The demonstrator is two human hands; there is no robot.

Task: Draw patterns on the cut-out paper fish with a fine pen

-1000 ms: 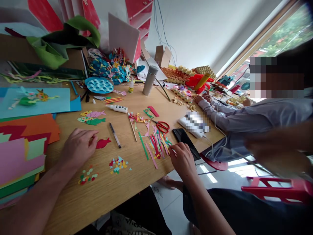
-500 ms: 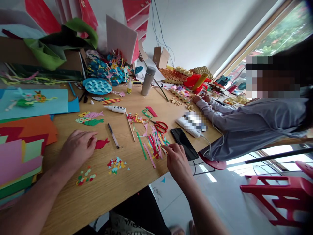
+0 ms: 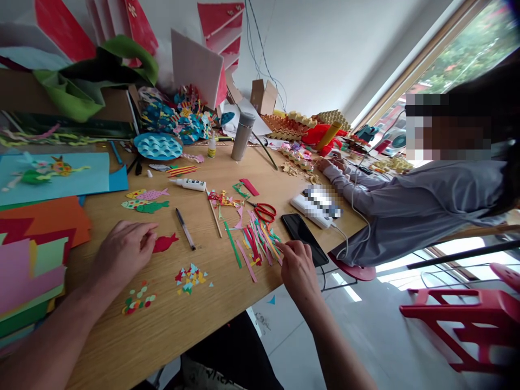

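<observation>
"Which hand was nearer the red paper fish (image 3: 164, 243)?"

"The left hand (image 3: 122, 254) was nearer. The fish was laid flat on the wooden table (image 3: 162, 330), just to the right of the left fingers (image 3: 148, 230). Its long side ran across, and its tail end was pointed away from the hand. A black pen (image 3: 184, 228) was seen a little past it."

"Were those fingers clamped on it?"

"No. They were loosely together and curled a bit, and nothing was held by them. They were very near the fish, but it could not be told if it was touched."

"And the right hand (image 3: 298, 268)?"

"It was nearer the thin paper strips (image 3: 258, 244). The strips were heaped in a messy fan just to the left of the right fingers (image 3: 282, 246), with their long sides pointed many ways. Those fingers were close together at the edge of the heap, but it could not be told if a strip was pinched."

"What was by that hand?"

"A black phone (image 3: 303, 238) was lying just to the right of it, and red scissors (image 3: 264, 212) were lying past the strips. Another person's hands (image 3: 331, 164) were seen far off, up the table."
</observation>
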